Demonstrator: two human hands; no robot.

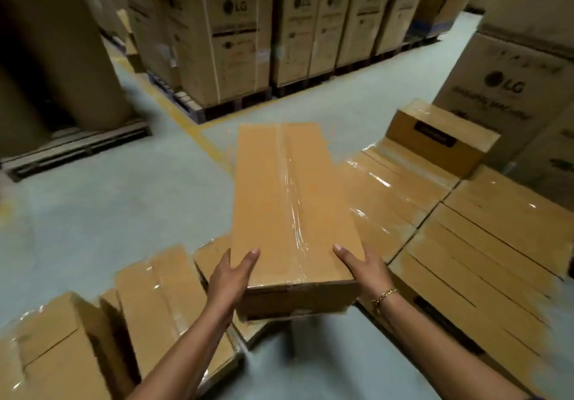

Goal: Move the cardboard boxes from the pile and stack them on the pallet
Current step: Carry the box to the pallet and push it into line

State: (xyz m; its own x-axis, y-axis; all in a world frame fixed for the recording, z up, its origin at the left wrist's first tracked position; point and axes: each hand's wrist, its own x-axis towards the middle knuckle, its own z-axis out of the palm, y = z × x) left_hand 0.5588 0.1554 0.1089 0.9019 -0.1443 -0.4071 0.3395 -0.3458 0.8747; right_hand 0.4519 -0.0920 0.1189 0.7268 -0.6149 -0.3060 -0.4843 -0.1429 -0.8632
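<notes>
Location type: warehouse storage area. At 12 o'clock, tall printed cartons [233, 42] stand in rows on dark pallets [223, 109]. A yellow line [206, 146] marks the grey concrete floor [93, 213]. A wooden pallet [77, 145] carries further stock at 9 o'clock. Flat-stacked taped boxes [466, 229] lie at 4 o'clock.

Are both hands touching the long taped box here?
Touching. The head view shows the left hand and right hand clasping the near end of the long taped box, thumbs lying on its top.
</notes>
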